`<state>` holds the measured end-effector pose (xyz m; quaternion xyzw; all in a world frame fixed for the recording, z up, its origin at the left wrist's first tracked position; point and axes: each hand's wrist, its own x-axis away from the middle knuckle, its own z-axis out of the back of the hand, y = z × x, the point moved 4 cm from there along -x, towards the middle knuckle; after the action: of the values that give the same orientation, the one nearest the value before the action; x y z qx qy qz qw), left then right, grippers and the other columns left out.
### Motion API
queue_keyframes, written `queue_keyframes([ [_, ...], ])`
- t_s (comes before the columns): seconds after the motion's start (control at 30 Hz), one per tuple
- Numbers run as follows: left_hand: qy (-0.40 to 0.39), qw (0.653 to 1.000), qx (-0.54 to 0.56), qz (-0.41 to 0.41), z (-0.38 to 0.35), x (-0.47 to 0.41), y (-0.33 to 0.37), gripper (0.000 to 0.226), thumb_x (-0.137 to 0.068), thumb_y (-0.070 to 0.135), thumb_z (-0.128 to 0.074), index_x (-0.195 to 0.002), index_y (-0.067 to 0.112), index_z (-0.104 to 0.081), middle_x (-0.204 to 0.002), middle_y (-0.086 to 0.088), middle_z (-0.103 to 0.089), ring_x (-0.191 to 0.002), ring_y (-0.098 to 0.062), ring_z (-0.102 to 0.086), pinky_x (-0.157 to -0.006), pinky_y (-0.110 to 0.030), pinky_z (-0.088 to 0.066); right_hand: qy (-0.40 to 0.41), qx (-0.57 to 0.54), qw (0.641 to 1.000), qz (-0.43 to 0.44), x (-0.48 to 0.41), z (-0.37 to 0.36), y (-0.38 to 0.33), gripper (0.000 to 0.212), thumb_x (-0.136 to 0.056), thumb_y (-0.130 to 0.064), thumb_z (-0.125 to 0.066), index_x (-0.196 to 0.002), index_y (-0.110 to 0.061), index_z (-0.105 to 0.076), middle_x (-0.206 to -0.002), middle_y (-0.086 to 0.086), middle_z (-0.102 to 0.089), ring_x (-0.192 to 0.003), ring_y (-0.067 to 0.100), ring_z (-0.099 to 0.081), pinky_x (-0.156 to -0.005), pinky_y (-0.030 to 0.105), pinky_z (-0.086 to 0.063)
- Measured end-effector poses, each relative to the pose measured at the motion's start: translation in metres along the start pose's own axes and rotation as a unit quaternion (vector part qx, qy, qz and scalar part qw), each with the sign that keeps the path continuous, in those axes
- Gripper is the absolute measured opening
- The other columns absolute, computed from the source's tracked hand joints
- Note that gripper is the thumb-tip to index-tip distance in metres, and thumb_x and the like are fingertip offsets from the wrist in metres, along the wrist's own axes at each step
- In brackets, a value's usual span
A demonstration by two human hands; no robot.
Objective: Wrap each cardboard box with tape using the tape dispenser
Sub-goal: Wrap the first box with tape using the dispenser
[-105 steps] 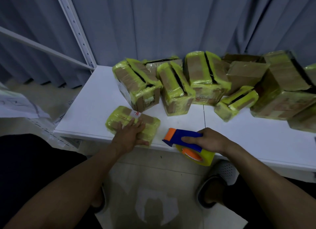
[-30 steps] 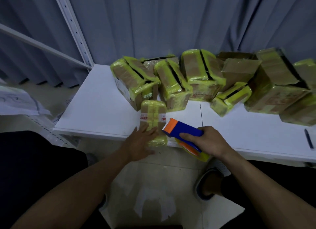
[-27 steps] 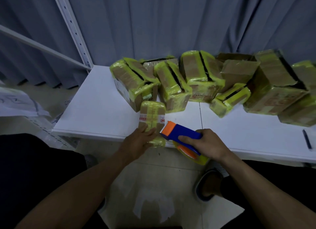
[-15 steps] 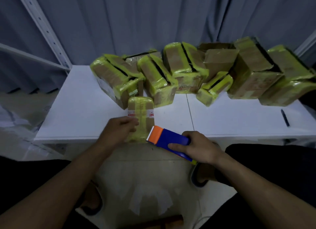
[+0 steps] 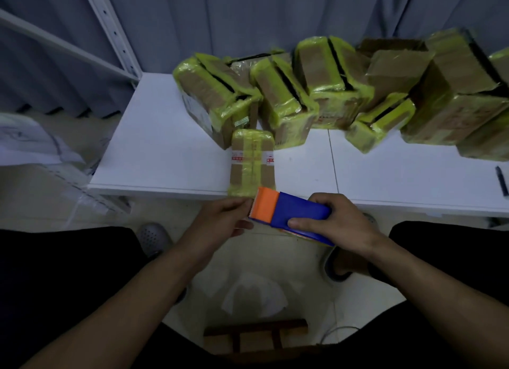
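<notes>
1. Tape roll: I see only an orange-and-yellow sliver under the tape dispenser. The rest lies behind its blue body and the right hand.
2. Left hand: the fingertips reach the dispenser's orange head. I cannot tell whether they pinch tape.
3. Small box: the near end is covered by the orange head, and the label print is too small to read.
4. Rear box: mostly hidden behind the front boxes.
5. Rightmost boxes: cut off by the frame edge.
6. Dark thin object, right edge: blurred, and I cannot identify it.
7. Papers, left edge: blurred and cut off.
</notes>
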<state>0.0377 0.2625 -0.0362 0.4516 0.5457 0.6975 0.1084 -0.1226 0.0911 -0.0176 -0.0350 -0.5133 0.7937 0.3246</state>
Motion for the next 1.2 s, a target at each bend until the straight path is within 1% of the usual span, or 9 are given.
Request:
queue_keyframes([
  [0.27, -0.006, 0.999, 0.035, -0.01, 0.002, 0.001, 0.006, 0.011, -0.095, 0.021, -0.064, -0.091, 0.019, -0.074, -0.081, 0.002, -0.074, -0.072, -0.009, -0.068, -0.073, -0.023, -0.05, -0.003, -0.019, 0.999, 0.027, -0.002, 0.001, -0.004, 0.044, -0.063, -0.054, -0.086, -0.077, -0.016, -0.07, -0.072, 0.002, -0.068, -0.064, 0.013, -0.065, -0.059, 0.019, -0.047],
  [0.37, -0.001, 0.999, 0.04, -0.027, 0.003, -0.001, 0.008, 0.006, -0.092, 0.016, -0.066, -0.089, 0.016, -0.072, -0.076, 0.001, -0.072, -0.069, -0.008, -0.065, -0.068, -0.019, -0.05, -0.004, -0.018, 0.999, 0.033, -0.003, 0.003, -0.002, 0.049, -0.064, -0.06, -0.091, -0.079, -0.018, -0.071, -0.075, 0.003, -0.069, -0.068, 0.018, -0.068, -0.063, 0.028, -0.05],
  [0.43, 0.004, 0.999, 0.025, -0.033, 0.004, -0.002, 0.008, 0.007, -0.093, 0.015, -0.067, -0.088, 0.016, -0.072, -0.073, 0.003, -0.072, -0.067, -0.007, -0.064, -0.065, -0.018, -0.05, -0.005, -0.011, 0.999, 0.031, -0.005, 0.003, -0.001, 0.046, -0.065, -0.056, -0.091, -0.081, -0.018, -0.071, -0.077, 0.003, -0.07, -0.07, 0.019, -0.069, -0.065, 0.031, -0.052],
  [0.57, 0.018, 0.999, -0.026, -0.034, 0.006, -0.004, 0.005, 0.009, -0.093, 0.021, -0.068, -0.087, 0.023, -0.074, -0.077, 0.009, -0.073, -0.066, -0.008, -0.065, -0.063, -0.021, -0.05, -0.007, 0.008, 1.0, 0.027, -0.006, 0.001, -0.003, 0.042, -0.061, -0.054, -0.087, -0.079, -0.019, -0.07, -0.073, -0.004, -0.07, -0.065, 0.01, -0.067, -0.058, 0.017, -0.048],
  [0.73, -0.009, 1.0, -0.014, -0.025, 0.005, -0.007, 0.006, 0.012, -0.095, 0.02, -0.065, -0.087, 0.023, -0.074, -0.074, 0.01, -0.07, -0.06, -0.008, -0.057, -0.064, -0.024, -0.048, -0.015, -0.009, 0.999, 0.034, -0.007, 0.003, -0.005, 0.039, -0.062, -0.049, -0.088, -0.076, -0.019, -0.068, -0.07, -0.004, -0.067, -0.061, 0.01, -0.064, -0.056, 0.015, -0.045],
  [0.9, -0.023, 0.997, -0.059, -0.034, 0.003, -0.009, 0.007, 0.016, -0.099, 0.026, -0.059, -0.091, 0.025, -0.073, -0.065, 0.007, -0.062, -0.063, -0.007, -0.051, -0.067, -0.029, -0.041, -0.026, -0.025, 0.999, 0.038, -0.007, 0.001, -0.008, 0.034, -0.063, -0.046, -0.087, -0.076, -0.02, -0.068, -0.07, -0.005, -0.068, -0.061, 0.009, -0.065, -0.056, 0.014, -0.045],
  [0.97, -0.041, 0.998, -0.054, -0.02, 0.001, -0.008, 0.007, 0.018, -0.101, 0.027, -0.056, -0.093, 0.024, -0.072, -0.066, 0.006, -0.062, -0.063, -0.007, -0.052, -0.065, -0.026, -0.04, -0.032, -0.04, 0.998, 0.035, -0.007, 0.0, -0.008, 0.034, -0.063, -0.045, -0.086, -0.079, -0.02, -0.07, -0.075, -0.004, -0.071, -0.066, 0.011, -0.068, -0.059, 0.017, -0.049],
  [1.1, -0.027, 0.998, 0.059, 0.013, 0.005, -0.008, 0.013, 0.023, -0.102, 0.024, -0.051, -0.091, 0.018, -0.07, -0.081, 0.006, -0.072, -0.061, -0.01, -0.055, -0.061, -0.025, -0.037, -0.036, -0.065, 0.997, 0.031, -0.009, 0.0, -0.005, 0.04, -0.069, -0.053, -0.09, -0.085, -0.021, -0.073, -0.084, 0.001, -0.074, -0.077, 0.021, -0.072, -0.07, 0.032, -0.056],
  [1.2, -0.018, 0.998, 0.063, 0.015, 0.01, -0.01, 0.015, 0.019, -0.099, 0.028, -0.056, -0.089, 0.019, -0.069, -0.087, 0.005, -0.073, -0.062, -0.01, -0.055, -0.061, -0.025, -0.038, -0.027, -0.077, 0.996, 0.03, -0.012, 0.003, -0.003, 0.042, -0.059, -0.061, -0.085, -0.084, -0.029, -0.073, -0.084, 0.003, -0.074, -0.078, 0.022, -0.072, -0.07, 0.033, -0.057],
])
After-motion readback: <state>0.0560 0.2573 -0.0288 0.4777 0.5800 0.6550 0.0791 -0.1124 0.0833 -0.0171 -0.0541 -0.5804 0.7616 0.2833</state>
